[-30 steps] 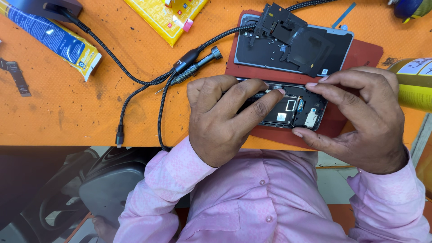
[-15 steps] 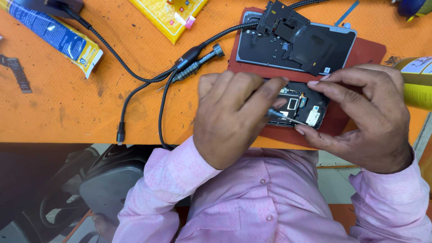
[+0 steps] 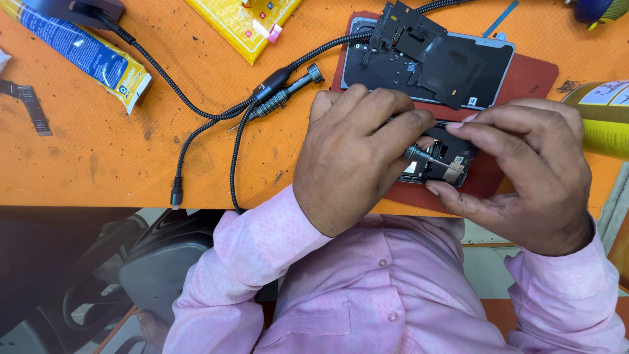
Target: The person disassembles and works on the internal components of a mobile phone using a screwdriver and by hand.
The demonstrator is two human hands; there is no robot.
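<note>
Orange work surface [image 3: 98, 164] fills the view, with a dark red rectangular mat [image 3: 531, 78] on it. At the mat's far end lies a black opened phone back panel [image 3: 458, 65]. Nearer, a small black phone frame with exposed parts [image 3: 452, 160] sits on the mat between both hands. The left hand [image 3: 354, 157] pinches a slim metal tool [image 3: 419, 156] whose tip touches the frame. The right hand [image 3: 524, 170] grips the frame's edge, fingers pressed together. Black braided cables [image 3: 209, 118] lie left of the mat.

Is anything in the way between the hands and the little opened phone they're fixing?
No. Both the left hand and the right hand already touch the opened phone on the red mat, with a thin metal tool on it.
</note>
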